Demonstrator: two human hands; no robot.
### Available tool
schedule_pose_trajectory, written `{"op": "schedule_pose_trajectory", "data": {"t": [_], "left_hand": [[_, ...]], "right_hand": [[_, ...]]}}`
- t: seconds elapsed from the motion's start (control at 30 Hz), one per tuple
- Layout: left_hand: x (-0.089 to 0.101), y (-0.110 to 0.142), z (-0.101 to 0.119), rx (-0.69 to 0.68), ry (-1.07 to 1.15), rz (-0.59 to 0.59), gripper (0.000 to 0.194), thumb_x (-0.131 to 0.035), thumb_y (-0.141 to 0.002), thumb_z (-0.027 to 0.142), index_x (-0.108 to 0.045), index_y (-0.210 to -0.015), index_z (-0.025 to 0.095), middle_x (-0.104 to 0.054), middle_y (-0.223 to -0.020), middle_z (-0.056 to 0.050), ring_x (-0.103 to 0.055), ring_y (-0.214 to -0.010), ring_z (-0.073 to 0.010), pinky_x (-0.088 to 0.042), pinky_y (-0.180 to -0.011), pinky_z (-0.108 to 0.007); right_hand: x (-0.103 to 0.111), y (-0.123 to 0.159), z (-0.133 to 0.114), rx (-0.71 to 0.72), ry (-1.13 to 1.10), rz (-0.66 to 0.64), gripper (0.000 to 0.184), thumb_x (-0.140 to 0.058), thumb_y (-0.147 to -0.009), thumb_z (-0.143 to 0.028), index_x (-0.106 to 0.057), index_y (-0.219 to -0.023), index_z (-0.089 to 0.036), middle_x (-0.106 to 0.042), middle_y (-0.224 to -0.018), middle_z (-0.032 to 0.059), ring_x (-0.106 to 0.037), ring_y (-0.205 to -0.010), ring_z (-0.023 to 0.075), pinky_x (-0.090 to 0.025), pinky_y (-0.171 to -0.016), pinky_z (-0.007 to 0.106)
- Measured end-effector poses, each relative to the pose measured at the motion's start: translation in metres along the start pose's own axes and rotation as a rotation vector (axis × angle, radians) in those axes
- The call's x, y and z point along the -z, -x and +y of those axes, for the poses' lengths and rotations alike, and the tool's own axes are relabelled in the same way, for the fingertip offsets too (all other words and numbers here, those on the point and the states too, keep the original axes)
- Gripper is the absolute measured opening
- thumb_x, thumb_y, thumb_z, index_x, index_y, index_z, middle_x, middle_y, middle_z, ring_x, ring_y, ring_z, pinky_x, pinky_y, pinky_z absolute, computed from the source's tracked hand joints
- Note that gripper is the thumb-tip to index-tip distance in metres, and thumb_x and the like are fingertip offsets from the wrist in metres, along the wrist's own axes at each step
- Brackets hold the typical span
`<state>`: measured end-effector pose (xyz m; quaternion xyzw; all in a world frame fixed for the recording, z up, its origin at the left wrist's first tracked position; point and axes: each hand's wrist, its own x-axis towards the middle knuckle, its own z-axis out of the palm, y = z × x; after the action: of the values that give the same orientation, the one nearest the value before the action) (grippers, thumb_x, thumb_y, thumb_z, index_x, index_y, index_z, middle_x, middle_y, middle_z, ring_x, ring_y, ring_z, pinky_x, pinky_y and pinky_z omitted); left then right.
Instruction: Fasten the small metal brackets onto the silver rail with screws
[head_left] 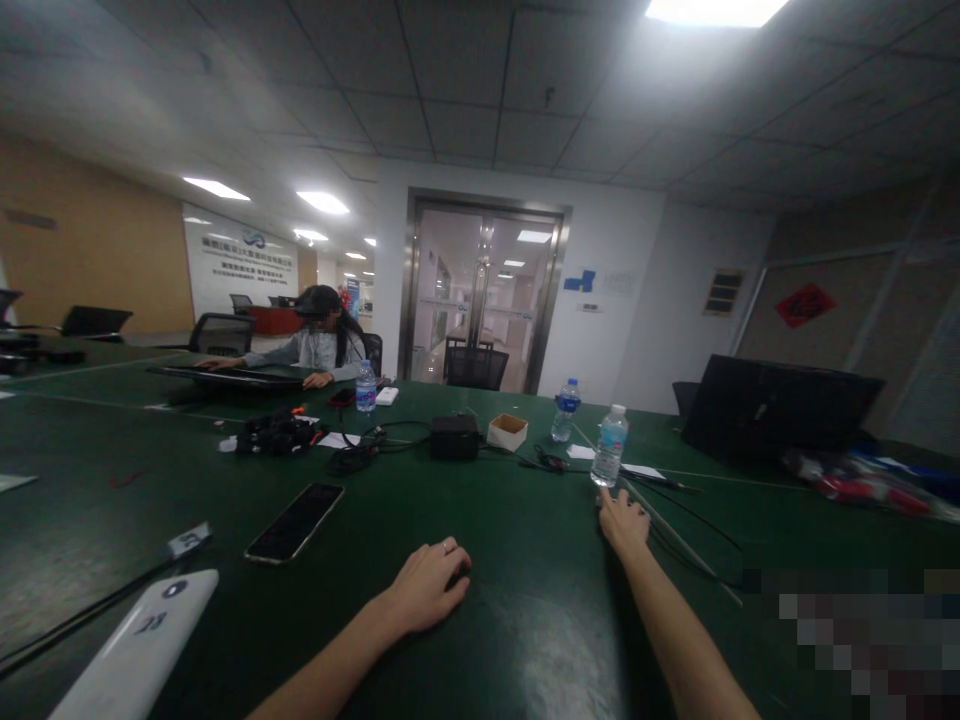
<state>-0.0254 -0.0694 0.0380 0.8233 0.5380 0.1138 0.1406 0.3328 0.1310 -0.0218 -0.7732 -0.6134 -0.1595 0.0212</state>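
My left hand (431, 583) rests on the green table (525, 620), a ring on one finger. Its fingers are loosely bent, the thumb stands apart, and nothing shows in it. Farther right, my right hand (624, 518) lies with its fingers apart and reaching forward. Just beyond its fingertips stands an upright clear water bottle (609, 448) with a blue label and white cap; whether they touch it I cannot tell. Left of my left hand lies a dark-screened phone (295, 523). A white device marked 28 (142, 645) is at the lower left.
Two more water bottles, one near the middle right (566, 412) and one farther left (365, 388), stand behind. A black box (454, 437), a small open carton (508, 432) and cables lie mid-table. A person (322, 335) sits across at a keyboard. A black monitor (780, 410) stands right.
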Motion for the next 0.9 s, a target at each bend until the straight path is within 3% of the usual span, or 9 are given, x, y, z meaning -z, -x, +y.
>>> {"op": "schedule_pose_trajectory", "data": {"t": [0.17, 0.33, 0.5, 0.7, 0.9], "left_hand": [[-0.0026, -0.0015, -0.0025, -0.001, 0.002, 0.002, 0.027, -0.048, -0.094, 0.034, -0.058, -0.117, 0.025, -0.058, -0.114, -0.004, -0.058, -0.097, -0.0203, -0.046, -0.082, -0.031], [-0.0024, -0.0015, -0.0021, 0.005, 0.006, 0.004, 0.026, -0.048, -0.094, 0.033, -0.059, -0.116, 0.024, -0.058, -0.114, -0.004, -0.058, -0.097, -0.0202, -0.047, -0.082, -0.031], [-0.0002, -0.0003, -0.0001, 0.014, 0.007, -0.004, 0.026, -0.047, -0.094, 0.033, -0.059, -0.117, 0.025, -0.058, -0.114, -0.004, -0.058, -0.098, -0.0207, -0.047, -0.083, -0.032], [0.0054, 0.0019, 0.0051, 0.022, 0.017, -0.019, 0.026, -0.049, -0.094, 0.031, -0.059, -0.117, 0.025, -0.058, -0.114, -0.004, -0.059, -0.099, -0.0205, -0.046, -0.085, -0.032], [0.0037, 0.0002, 0.0047, 0.014, -0.010, -0.005, 0.024, -0.049, -0.094, 0.030, -0.059, -0.116, 0.025, -0.059, -0.113, -0.004, -0.059, -0.098, -0.0204, -0.046, -0.083, -0.031]], "right_hand": [[-0.0010, -0.0019, -0.0001, 0.002, 0.003, -0.024, 0.042, -0.025, -0.099, -0.021, -0.058, -0.125, -0.025, -0.048, -0.128, 0.0182, -0.057, -0.107, 0.0359, -0.041, -0.077, 0.044], [-0.0006, -0.0029, -0.0004, -0.015, -0.008, -0.029, 0.045, -0.022, -0.100, -0.021, -0.045, -0.138, -0.027, -0.048, -0.128, 0.0187, -0.057, -0.108, 0.0354, -0.040, -0.078, 0.044], [-0.0005, -0.0029, -0.0012, -0.017, -0.005, -0.042, 0.043, -0.024, -0.100, -0.023, -0.055, -0.128, -0.025, -0.047, -0.129, 0.0189, -0.055, -0.110, 0.0366, -0.040, -0.080, 0.047], [-0.0001, -0.0005, -0.0005, -0.014, -0.004, -0.023, 0.045, -0.022, -0.099, -0.022, -0.046, -0.137, -0.026, -0.048, -0.129, 0.0186, -0.057, -0.108, 0.0350, -0.041, -0.079, 0.044], [-0.0015, -0.0012, 0.0002, 0.001, 0.002, -0.024, 0.043, -0.025, -0.098, -0.020, -0.057, -0.125, -0.024, -0.048, -0.129, 0.0188, -0.058, -0.106, 0.0345, -0.041, -0.079, 0.046]]}}
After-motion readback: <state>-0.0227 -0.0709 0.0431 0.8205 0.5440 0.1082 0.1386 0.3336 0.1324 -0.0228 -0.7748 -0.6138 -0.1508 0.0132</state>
